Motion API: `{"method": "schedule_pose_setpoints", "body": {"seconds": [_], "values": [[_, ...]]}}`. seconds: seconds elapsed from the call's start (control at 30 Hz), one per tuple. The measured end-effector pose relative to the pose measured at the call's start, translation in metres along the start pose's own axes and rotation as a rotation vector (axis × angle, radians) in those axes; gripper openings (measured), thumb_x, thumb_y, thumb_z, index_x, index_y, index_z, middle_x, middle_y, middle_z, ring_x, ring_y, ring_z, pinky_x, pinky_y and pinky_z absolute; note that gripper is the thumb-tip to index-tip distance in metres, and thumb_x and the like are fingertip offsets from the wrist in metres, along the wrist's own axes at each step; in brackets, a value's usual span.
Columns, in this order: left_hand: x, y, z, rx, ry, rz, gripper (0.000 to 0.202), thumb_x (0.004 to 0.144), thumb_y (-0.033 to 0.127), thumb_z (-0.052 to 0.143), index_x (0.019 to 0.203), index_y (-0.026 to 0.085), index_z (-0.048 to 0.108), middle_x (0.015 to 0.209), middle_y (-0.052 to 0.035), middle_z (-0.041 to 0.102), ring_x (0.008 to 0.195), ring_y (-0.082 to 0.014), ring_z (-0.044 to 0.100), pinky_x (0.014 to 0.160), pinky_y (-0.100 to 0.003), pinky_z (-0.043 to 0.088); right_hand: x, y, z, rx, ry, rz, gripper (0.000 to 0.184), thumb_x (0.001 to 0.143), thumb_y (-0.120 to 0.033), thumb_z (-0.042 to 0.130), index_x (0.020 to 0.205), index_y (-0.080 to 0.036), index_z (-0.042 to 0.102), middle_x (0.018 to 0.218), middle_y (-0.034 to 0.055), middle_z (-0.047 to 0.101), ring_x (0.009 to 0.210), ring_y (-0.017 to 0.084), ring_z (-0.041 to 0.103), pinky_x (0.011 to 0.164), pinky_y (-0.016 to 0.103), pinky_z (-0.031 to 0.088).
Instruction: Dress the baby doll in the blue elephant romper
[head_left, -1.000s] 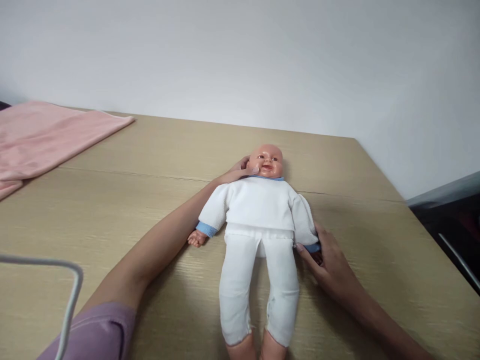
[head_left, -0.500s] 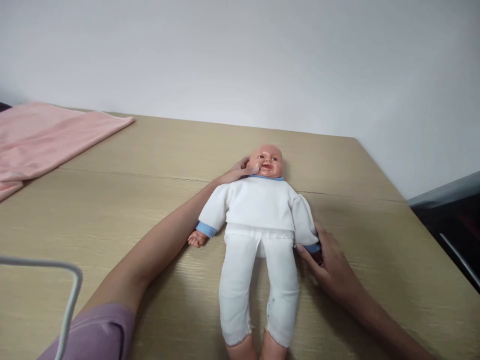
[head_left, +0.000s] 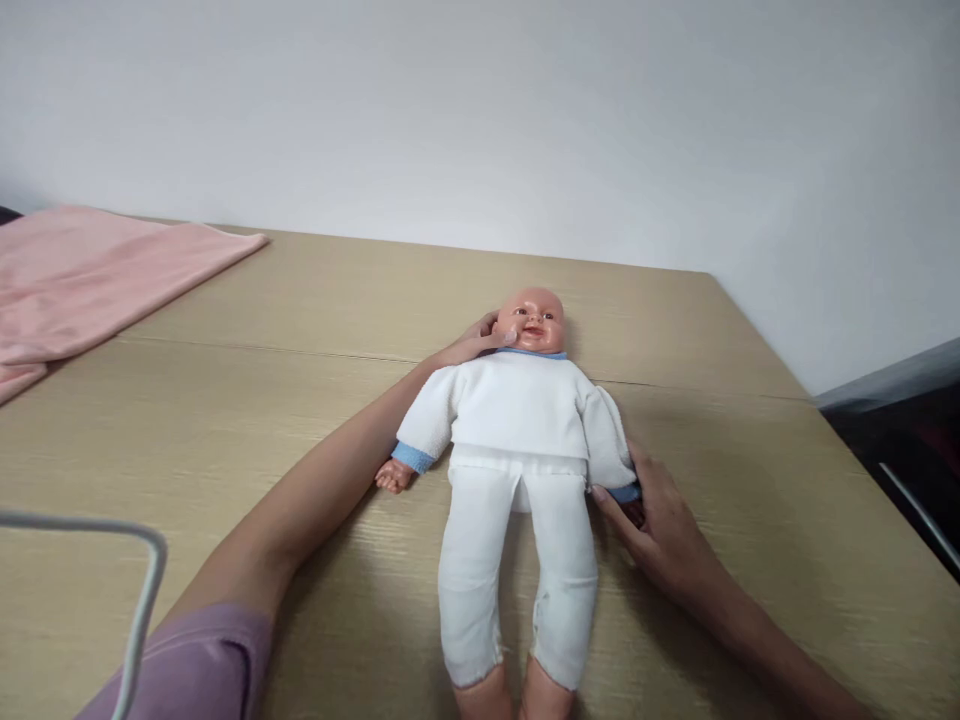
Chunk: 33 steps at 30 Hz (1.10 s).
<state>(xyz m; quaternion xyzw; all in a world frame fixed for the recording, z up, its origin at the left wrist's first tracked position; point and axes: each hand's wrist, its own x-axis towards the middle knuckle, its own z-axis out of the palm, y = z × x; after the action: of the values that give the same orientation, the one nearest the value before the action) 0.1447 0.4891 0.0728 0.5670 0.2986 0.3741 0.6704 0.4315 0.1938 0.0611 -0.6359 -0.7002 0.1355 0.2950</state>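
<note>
A baby doll (head_left: 519, 412) lies face up on the wooden table, its head toward the wall. It wears a white top with blue collar and cuffs, and white trousers (head_left: 474, 575). My left hand (head_left: 474, 345) cups the side of the doll's head and neck. Its thumb rests on the cheek, while the other fingers are partly hidden behind the head. Around the doll's cuff and hand on the right side, my right hand (head_left: 661, 525) is closed, thumb near the trouser hip. The doll's other arm lies loose across my left forearm. Its feet are cut off by the frame.
A pink cloth (head_left: 97, 275) is spread over the table's far left. At lower left a pale bent rod or cable (head_left: 150, 570) crosses the view. The wooden table (head_left: 360, 290) meets a white wall behind. Dark objects stand beyond its right edge.
</note>
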Motion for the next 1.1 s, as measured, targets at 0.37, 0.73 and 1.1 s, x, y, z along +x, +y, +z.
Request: {"method": "schedule_pose_setpoints", "body": {"seconds": [0.37, 0.73, 1.1], "values": [[0.005, -0.004, -0.003, -0.004, 0.002, -0.022, 0.106, 0.056, 0.069, 0.109, 0.141, 0.019, 0.070, 0.165, -0.0235, 0.069, 0.164, -0.0521, 0.055, 0.137, -0.060, 0.044, 0.001, 0.000, 0.000, 0.001, 0.003, 0.008, 0.066, 0.112, -0.066, 0.062, 0.159, -0.020, 0.056, 0.133, 0.0203, 0.076, 0.122, 0.041, 0.074, 0.106, 0.058, 0.063], [0.007, -0.009, -0.006, -0.008, -0.002, -0.009, 0.106, 0.062, 0.067, 0.107, 0.148, 0.017, 0.070, 0.164, -0.0237, 0.069, 0.163, -0.0519, 0.056, 0.137, -0.062, 0.043, 0.001, 0.000, 0.001, -0.019, -0.002, 0.007, 0.066, 0.113, -0.065, 0.061, 0.161, -0.019, 0.055, 0.134, 0.0213, 0.075, 0.123, 0.041, 0.075, 0.106, 0.058, 0.063], [0.008, -0.011, -0.007, -0.032, -0.021, -0.012, 0.111, 0.065, 0.066, 0.107, 0.154, 0.016, 0.064, 0.171, -0.0244, 0.062, 0.165, -0.0507, 0.053, 0.139, -0.062, 0.040, 0.000, 0.003, 0.002, -0.032, 0.014, -0.045, 0.062, 0.115, -0.062, 0.059, 0.162, -0.021, 0.052, 0.138, 0.0218, 0.075, 0.125, 0.041, 0.075, 0.106, 0.060, 0.064]]}}
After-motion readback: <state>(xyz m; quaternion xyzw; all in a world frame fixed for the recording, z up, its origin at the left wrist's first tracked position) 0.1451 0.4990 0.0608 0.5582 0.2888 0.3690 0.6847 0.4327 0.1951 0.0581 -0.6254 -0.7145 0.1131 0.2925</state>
